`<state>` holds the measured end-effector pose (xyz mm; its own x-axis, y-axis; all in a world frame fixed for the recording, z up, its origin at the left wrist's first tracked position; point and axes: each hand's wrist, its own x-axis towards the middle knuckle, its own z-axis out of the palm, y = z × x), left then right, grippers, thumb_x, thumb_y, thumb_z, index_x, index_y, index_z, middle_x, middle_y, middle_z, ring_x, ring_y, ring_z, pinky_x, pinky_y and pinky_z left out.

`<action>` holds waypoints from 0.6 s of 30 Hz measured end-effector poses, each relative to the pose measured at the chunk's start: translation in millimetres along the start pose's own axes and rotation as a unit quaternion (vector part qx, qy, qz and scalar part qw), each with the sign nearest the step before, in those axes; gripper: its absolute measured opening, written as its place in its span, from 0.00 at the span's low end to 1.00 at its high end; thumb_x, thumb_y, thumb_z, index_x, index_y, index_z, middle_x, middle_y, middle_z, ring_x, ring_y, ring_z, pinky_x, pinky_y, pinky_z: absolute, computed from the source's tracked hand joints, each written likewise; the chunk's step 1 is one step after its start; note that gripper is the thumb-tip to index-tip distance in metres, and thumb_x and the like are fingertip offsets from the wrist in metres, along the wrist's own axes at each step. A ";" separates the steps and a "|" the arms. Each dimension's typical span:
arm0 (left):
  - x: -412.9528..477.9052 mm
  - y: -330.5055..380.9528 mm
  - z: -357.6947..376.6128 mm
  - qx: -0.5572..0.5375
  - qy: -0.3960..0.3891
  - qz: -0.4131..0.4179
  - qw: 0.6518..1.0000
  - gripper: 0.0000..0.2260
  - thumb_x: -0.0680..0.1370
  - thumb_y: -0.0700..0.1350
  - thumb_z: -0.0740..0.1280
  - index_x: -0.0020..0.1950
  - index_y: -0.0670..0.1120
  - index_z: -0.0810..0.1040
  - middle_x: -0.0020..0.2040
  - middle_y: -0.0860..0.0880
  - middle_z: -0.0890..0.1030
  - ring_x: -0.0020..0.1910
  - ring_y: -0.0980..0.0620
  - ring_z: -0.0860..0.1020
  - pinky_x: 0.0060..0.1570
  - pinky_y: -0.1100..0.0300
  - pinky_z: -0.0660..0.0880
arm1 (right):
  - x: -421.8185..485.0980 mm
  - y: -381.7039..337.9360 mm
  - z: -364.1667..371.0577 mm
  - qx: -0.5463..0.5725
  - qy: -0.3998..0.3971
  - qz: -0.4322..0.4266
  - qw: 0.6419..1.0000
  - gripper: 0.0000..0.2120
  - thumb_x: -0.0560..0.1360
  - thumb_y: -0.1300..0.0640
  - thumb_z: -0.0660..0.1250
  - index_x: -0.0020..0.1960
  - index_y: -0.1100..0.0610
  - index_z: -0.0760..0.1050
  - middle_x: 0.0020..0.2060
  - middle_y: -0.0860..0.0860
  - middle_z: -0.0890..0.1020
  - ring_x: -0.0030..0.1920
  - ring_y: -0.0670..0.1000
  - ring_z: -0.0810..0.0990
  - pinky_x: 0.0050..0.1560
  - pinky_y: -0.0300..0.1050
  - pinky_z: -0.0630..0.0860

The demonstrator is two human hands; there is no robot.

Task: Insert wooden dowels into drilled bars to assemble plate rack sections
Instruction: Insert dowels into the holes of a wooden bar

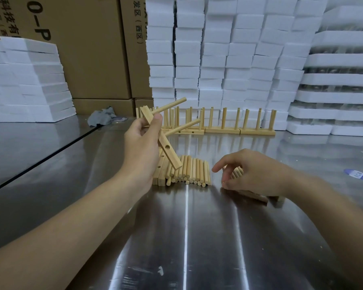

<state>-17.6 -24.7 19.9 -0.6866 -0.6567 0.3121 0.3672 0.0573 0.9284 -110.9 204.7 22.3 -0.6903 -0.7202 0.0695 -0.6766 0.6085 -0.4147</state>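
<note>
Pale tan dowels [189, 170], white foam blocks [218, 49], brown cartons [92, 59], grey cloth [102, 116].

Loose dowels [192, 171] lie mid-table [187, 237], finished rack sections [222, 122] behind them, foam stacks [228, 55] farther back.

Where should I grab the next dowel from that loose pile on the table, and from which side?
Pinch a dowel on the right edge of the dowel pile at its near end, coming from above right. The dowels lie flat, ends toward you, and the right hand is already beside them.
</note>
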 end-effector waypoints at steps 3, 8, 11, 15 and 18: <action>-0.2 0.9 0.2 -0.003 -0.002 -0.005 1.000 0.15 0.85 0.58 0.67 0.59 0.48 0.82 0.40 0.51 0.72 0.43 0.49 0.73 0.44 0.56 0.74 | -4.3 -3.4 -5.3 0.066 0.057 -0.011 0.996 0.12 0.77 0.54 0.73 0.54 0.37 0.82 0.45 0.37 0.85 0.45 0.37 0.83 0.50 0.39 0.74; -0.4 1.0 1.8 -0.003 -0.010 -0.020 1.000 0.14 0.86 0.60 0.64 0.58 0.52 0.82 0.41 0.50 0.72 0.43 0.48 0.72 0.41 0.56 0.72 | -7.5 -12.8 -13.7 0.279 0.120 -0.059 0.951 0.11 0.78 0.56 0.74 0.52 0.40 0.86 0.47 0.43 0.87 0.50 0.41 0.85 0.51 0.40 0.74; 0.1 -1.2 2.9 -0.013 -0.021 -0.039 0.999 0.15 0.87 0.59 0.61 0.61 0.50 0.80 0.45 0.47 0.78 0.43 0.48 0.78 0.40 0.58 0.76 | -7.0 -15.6 -15.4 0.385 0.110 -0.078 0.913 0.09 0.77 0.60 0.74 0.54 0.47 0.87 0.47 0.49 0.88 0.49 0.48 0.86 0.47 0.42 0.79; -6.4 -0.2 6.8 -0.088 -0.048 -0.114 0.988 0.16 0.88 0.59 0.57 0.63 0.48 0.75 0.32 0.51 0.78 0.30 0.54 0.77 0.32 0.58 0.78 | -5.7 -16.6 -15.6 0.486 0.112 -0.089 0.862 0.09 0.77 0.63 0.73 0.54 0.53 0.87 0.49 0.55 0.87 0.50 0.53 0.87 0.47 0.42 0.82; -9.2 1.2 10.0 -0.121 -0.055 -0.164 0.978 0.17 0.89 0.60 0.54 0.58 0.48 0.73 0.30 0.52 0.76 0.27 0.52 0.77 0.35 0.57 0.77 | -4.4 -17.4 -13.9 0.532 0.118 -0.090 0.834 0.09 0.78 0.66 0.71 0.53 0.56 0.87 0.49 0.57 0.87 0.51 0.55 0.87 0.46 0.43 0.83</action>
<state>-17.2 -11.1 20.1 -0.8506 -0.5245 0.0382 0.2449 -0.3308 0.9114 -99.6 201.9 41.8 -0.7183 -0.6060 0.3419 -0.2515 -0.2320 -0.9396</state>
